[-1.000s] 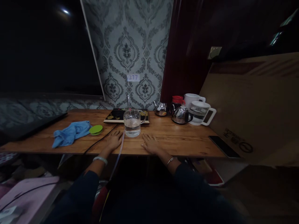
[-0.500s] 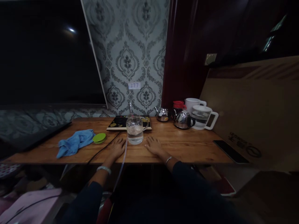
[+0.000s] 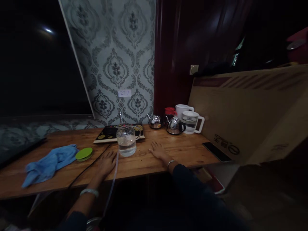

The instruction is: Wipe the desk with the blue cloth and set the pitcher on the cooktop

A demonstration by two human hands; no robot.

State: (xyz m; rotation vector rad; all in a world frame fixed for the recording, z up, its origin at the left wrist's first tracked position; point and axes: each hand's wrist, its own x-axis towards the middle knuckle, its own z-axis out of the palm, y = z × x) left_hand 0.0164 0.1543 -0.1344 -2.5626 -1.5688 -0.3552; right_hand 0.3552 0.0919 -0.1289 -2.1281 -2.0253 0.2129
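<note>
A clear glass pitcher (image 3: 127,148) with a side handle, partly filled with water, stands on the wooden table (image 3: 141,165) in front of a black hot plate with yellow flowers (image 3: 106,134). Left of the pitcher lies my left hand (image 3: 107,163), flat on the wood with fingers stretched out and nothing in it. A thin clear tube (image 3: 112,184) runs between that hand and the pitcher and down over the table's front edge. My right hand (image 3: 158,151) rests flat to the right of the pitcher, fingers apart, holding nothing.
A blue cloth (image 3: 51,162) and a green round lid (image 3: 84,154) lie at the left, beside a black cord. Two shiny metal kettles (image 3: 175,126), a red-lidded container and white-lidded jugs (image 3: 190,123) stand back right. A phone (image 3: 216,151) lies before a large cardboard box (image 3: 240,109).
The view has turned to the right, so most things appear further left. My right hand now shows farther from the pitcher. Both hands remain flat on the table.
</note>
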